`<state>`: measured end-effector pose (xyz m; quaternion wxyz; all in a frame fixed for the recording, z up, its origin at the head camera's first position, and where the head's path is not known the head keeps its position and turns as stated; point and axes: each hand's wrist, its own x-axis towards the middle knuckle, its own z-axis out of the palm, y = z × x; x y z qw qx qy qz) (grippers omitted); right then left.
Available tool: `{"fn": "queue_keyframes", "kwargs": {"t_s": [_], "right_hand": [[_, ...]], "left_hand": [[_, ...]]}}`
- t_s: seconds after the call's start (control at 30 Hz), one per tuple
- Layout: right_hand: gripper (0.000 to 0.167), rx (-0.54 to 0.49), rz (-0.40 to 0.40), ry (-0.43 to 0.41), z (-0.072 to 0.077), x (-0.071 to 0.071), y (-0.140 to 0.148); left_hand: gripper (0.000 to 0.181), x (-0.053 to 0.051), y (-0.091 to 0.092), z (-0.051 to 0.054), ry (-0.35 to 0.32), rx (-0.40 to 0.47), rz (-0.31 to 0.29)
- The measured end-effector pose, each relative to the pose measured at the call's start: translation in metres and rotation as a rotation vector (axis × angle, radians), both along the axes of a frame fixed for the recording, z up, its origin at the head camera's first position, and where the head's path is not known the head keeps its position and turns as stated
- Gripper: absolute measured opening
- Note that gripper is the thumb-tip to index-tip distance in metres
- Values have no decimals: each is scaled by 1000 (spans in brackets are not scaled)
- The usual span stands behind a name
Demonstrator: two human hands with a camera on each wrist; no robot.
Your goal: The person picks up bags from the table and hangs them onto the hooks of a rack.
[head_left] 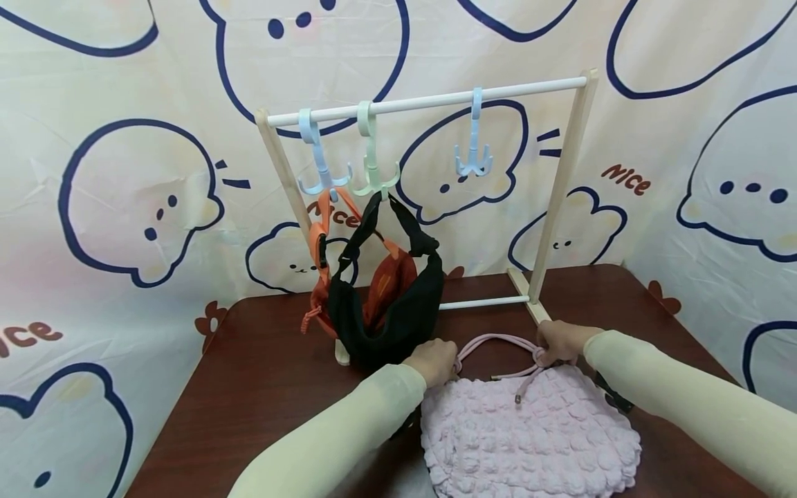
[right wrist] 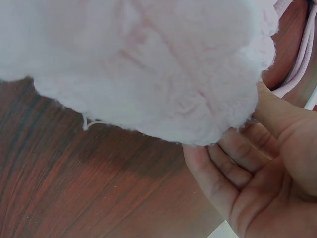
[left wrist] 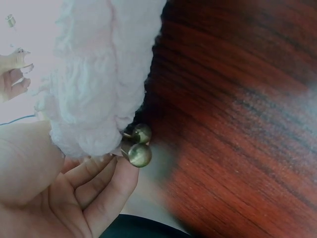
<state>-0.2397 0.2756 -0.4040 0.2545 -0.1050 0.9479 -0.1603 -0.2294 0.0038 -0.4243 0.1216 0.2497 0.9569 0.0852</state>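
A pale pink puffy handbag (head_left: 529,436) lies on the table near its front, its pink cord strap (head_left: 501,337) looping up behind the top edge. At the bag's upper left corner, my left hand (head_left: 434,361) grips the fabric between thumb and fingers. My right hand (head_left: 563,341) pinches the upper right corner, beside the knotted cord. In the left wrist view, two brass ball ends (left wrist: 140,154) stick out by the left fingertips. The right wrist view shows the fingers (right wrist: 210,178) under the fabric and the thumb over it.
Behind stands a rack with a white rail (head_left: 423,102). A black bag (head_left: 386,325) hangs from a green hook (head_left: 372,155), an orange bag (head_left: 320,283) from a blue hook (head_left: 320,159). Another blue hook (head_left: 474,142) hangs bare further right. The brown table (head_left: 249,387) meets a patterned curtain.
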Motion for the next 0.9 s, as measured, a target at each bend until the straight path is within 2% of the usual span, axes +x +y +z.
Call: {"fn": "queue_keyframes", "kwargs": {"t_s": [0.57, 0.9], "right_hand": [[30, 0, -40, -49, 5, 3, -2], [27, 14, -42, -58, 5, 0, -3]], "left_hand": [[24, 0, 0, 0, -26, 15, 4], [21, -1, -1, 0, -31, 25, -4]]}}
